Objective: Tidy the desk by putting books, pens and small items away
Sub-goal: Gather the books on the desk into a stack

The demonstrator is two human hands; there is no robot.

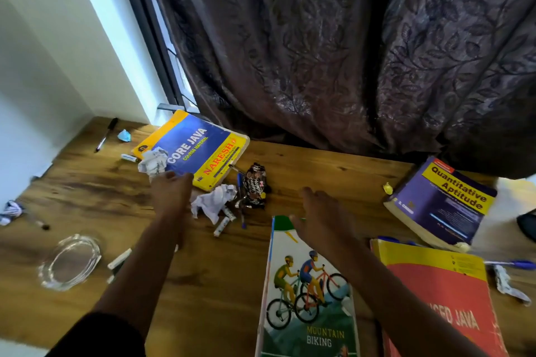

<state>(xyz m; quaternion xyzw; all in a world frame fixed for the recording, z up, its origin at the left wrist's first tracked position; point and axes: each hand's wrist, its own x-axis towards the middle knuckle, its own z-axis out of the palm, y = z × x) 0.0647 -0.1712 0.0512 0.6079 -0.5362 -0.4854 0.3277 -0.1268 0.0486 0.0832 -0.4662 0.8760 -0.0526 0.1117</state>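
Note:
My left hand [171,193] hovers open over the wooden desk [319,171], its fingertips just short of the blue and yellow Core Java book [197,151]. My right hand [322,213] is open too, fingers spread above the top edge of the Mountain Biking book [307,298]. Between the hands lie a crumpled white paper [214,203], a dark snack wrapper [255,185], a blue pen [240,200] and small white tubes [222,226]. Another crumpled paper [153,161] rests on the Core Java book's corner. Neither hand holds anything.
A Quantitative Aptitude book [443,200] and a red and yellow Java book [441,295] lie at the right, with blue pens [516,264] beside them. A glass dish [69,262], a black pen [106,134] and blue paper [124,135] sit at the left. Dark curtains [348,52] hang behind.

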